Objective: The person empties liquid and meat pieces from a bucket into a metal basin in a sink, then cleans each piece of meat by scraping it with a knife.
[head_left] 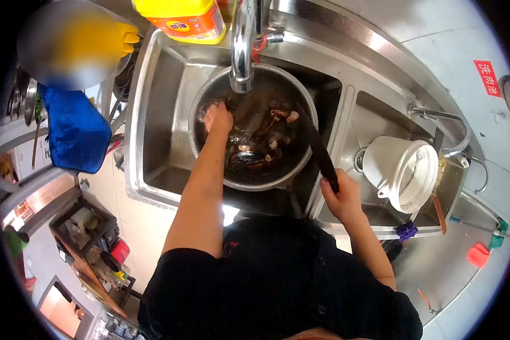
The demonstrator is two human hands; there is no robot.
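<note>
A round metal basin [256, 187] of dark water stands in the larger sink below the tap. My left hand [218, 118] reaches into the basin's left side, its fingers partly under the water, so what they touch or hold is hidden. In my right hand [342, 197] is the handle of a long dark knife [319, 148], whose blade slants up over the basin's right rim. Dark pieces of what looks like meat [275, 118] with pale ends lie in the water to the right of my left hand. More dark pieces [258, 161] rest nearer the front.
The tap [242, 62] hangs over the basin's back. A yellow-orange container [181, 20] stands behind the sink. On the right, a white bucket [379, 170] lies tipped in the smaller sink under another tap [464, 136]. A blue cloth [78, 130] hangs at left; a blurred person is beyond.
</note>
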